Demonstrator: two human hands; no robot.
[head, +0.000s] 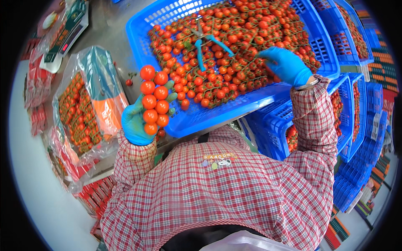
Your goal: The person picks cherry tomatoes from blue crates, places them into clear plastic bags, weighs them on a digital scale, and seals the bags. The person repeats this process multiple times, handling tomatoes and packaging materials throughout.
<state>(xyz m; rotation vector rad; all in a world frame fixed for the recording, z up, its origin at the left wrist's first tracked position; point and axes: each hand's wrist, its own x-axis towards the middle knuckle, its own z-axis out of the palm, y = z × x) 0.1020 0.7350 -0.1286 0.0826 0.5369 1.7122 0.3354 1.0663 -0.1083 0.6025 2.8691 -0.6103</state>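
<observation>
A truss of red cherry tomatoes (150, 102) lies in two rows across the palm of my left hand (136, 120), which wears a blue glove with its fingertips showing past the fruit. Just right of it stands a blue plastic crate (138, 47) full of cherry tomatoes on the vine (232, 62). Snips with light-blue handles (201, 50) rest open on the tomatoes. My right hand (285, 66), gloved in blue, is over the crate's right part, its fingers reaching to the tomatoes; whether they grip any is unclear.
A clear plastic bag with tomato trusses (80, 116) lies left on the metal table (117, 31), near a loose tomato (129, 82). Printed packaging (67, 31) is at upper left. More blue crates (273, 131) with tomatoes stand at the right. Stacked empty crates (355, 178) are farther right.
</observation>
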